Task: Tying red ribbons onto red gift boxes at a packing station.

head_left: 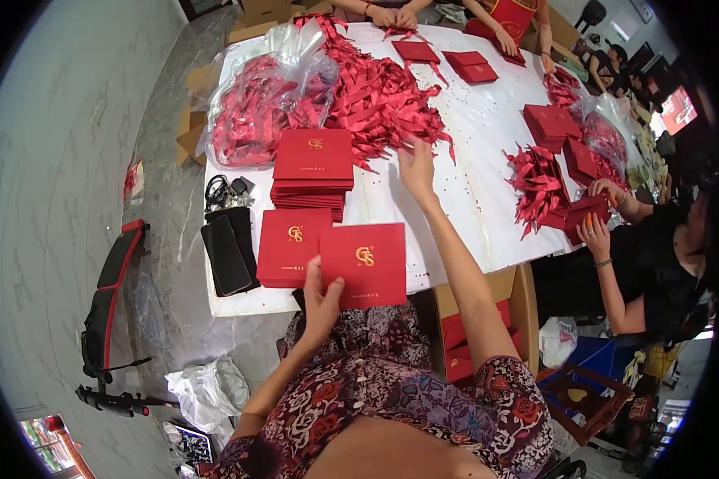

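Note:
My left hand (323,297) is shut on a red card folder (367,267) with a gold emblem, thumb on its front face. The folder is held up flat above the near table edge and overlaps a low stack of like folders (284,259). Behind that, a taller stack of red folders (313,156) stands on the table. My right hand (417,166) is stretched forward to the near edge of a large heap of red ribbons (383,104). Its fingers look slightly apart, with the tips at the ribbons. No ribbon is plainly seen in its grip.
A clear plastic bag of red ribbons (260,112) lies left of the heap. A dark phone (225,259) and black cables (220,191) are at the left. Co-workers handle red folders at the far side and the right (591,211). A cardboard box (523,311) stands below the near edge.

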### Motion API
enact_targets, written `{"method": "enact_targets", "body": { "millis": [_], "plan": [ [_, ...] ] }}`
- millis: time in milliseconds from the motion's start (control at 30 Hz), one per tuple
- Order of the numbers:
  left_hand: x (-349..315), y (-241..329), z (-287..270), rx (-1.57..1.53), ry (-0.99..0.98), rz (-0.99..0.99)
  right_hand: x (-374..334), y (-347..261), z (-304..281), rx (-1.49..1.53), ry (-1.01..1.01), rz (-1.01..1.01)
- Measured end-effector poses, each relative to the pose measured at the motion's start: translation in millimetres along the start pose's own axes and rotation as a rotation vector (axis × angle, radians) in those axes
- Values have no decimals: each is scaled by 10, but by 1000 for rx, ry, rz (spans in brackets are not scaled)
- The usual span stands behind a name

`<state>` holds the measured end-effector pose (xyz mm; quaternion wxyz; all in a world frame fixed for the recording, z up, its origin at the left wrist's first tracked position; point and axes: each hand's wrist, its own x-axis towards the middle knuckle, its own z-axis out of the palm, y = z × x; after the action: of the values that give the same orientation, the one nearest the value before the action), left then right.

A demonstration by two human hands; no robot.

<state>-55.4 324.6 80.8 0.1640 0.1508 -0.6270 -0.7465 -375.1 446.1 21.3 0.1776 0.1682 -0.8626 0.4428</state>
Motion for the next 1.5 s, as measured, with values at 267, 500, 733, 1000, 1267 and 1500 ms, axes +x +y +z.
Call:
{"method": "enact_targets", "body": {
  "millis": [267, 500, 733, 1000, 1267, 1500],
  "plan": [
    [-73, -406, 206, 80, -135, -94, 226, -302, 477, -173, -153, -474],
    [133, -651, 287, 322, -131, 109, 139, 286, 368, -289, -200, -245],
    [33, -569, 430, 852, -128, 387, -410, 447, -287, -316, -119, -116],
    [44, -738, 294, 1058, -430, 446, -825, -22, -1035, -125, -448, 119],
    [52, -805, 205, 1185, -433, 570, -742, -79, -474, -282, -96, -383],
    [38, -742, 177, 1184, -447, 595, -902, 158, -263, -364, -221, -265]
  ]
}}
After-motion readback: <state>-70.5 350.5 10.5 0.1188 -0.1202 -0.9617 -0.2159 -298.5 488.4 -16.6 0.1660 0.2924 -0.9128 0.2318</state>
